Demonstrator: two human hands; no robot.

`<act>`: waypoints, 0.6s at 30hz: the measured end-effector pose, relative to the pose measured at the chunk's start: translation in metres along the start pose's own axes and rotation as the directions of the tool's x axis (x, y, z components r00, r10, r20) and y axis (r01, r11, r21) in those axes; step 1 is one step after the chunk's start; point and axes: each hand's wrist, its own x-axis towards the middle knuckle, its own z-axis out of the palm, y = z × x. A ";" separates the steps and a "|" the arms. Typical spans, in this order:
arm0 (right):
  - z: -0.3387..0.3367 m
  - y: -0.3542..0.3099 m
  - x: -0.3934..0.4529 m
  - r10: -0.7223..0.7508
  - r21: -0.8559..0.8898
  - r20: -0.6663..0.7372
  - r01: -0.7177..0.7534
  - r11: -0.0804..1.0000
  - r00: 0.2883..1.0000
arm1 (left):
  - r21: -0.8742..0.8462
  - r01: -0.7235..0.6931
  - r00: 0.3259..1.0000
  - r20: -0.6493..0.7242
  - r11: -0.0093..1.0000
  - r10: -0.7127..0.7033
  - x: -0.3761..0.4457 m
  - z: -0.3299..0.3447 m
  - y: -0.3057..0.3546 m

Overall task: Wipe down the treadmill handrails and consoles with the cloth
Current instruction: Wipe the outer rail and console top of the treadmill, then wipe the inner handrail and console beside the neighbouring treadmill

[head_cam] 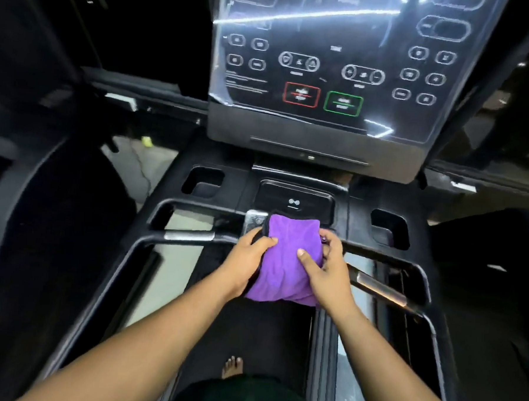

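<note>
- Cloth [287,259]: purple, dark-edged, bunched. Held between both hands over the middle of the handlebar, its top edge reaching the near edge of the pad.
- Left hand [248,260]: grips the cloth's left side, thumb on top of the fabric, fingers under it.
- Right hand [326,274]: grips the cloth's right side, thumb pressed on the fabric, fingers curled round its edge.
- Handlebar [191,235]: dark crossbar with a silver grip plate to the left of the cloth; a second silver plate [381,290] lies on the right stretch, angled toward the near right.
- Side rail [428,319]: dark, rounded; runs from the crossbar along the right edge toward the viewer. A matching one on the left.
- Console [325,59]: glossy panel at the far edge under a clear film with light glare. Oval buttons in groups at left and right; labels blurred.
- Red button [301,94] and green button [343,104]: side by side at the panel's lower centre.
- Pad [293,202]: shallow dark tray below the console, small white symbol in the middle; nothing seen in it.
- Left cup well [203,181]: square recess, contents not visible.
- Right cup well [390,228]: square recess, interior dark; cannot tell contents.
- Belt [268,338]: dark, below the arms; a bare foot [232,365] stands on it.
</note>
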 end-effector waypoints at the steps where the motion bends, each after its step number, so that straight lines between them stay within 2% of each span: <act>1: 0.011 -0.001 0.002 -0.014 -0.022 0.035 0.015 1.000 0.999 | 0.064 -0.037 0.996 -0.081 0.997 0.042 -0.006 -0.015 -0.004; 5: 0.048 -0.008 0.001 -0.098 -0.120 0.160 0.118 0.986 0.982 | 0.293 -0.092 0.945 -0.275 0.952 0.176 -0.024 -0.060 -0.018; 10: 0.093 -0.036 0.005 -0.273 -0.351 0.181 0.321 0.880 0.945 | 0.514 -0.109 0.885 -0.340 0.851 0.318 -0.025 -0.107 -0.014; 12: 0.107 -0.046 0.010 -0.351 -0.473 0.150 0.379 0.795 0.924 | 0.615 -0.084 0.872 -0.334 0.784 0.356 -0.017 -0.114 -0.008; 13: 0.133 -0.050 0.019 -0.423 -0.560 0.134 0.420 0.714 0.896 | 0.649 -0.061 0.865 -0.344 0.758 0.365 -0.004 -0.135 -0.005; 15: 0.146 -0.050 0.023 -0.523 -0.688 0.118 0.450 0.570 0.844 | 0.720 -0.036 0.861 -0.330 0.693 0.387 0.009 -0.133 -0.004; 17: 0.164 -0.040 0.027 -0.510 -0.746 0.269 0.512 0.427 0.817 | 0.798 0.013 0.862 -0.314 0.602 0.397 0.023 -0.138 -0.002; 18: 0.180 -0.032 0.028 -0.442 -0.737 0.385 0.558 0.381 0.810 | 0.848 0.040 0.869 -0.290 0.528 0.400 0.034 -0.148 -0.001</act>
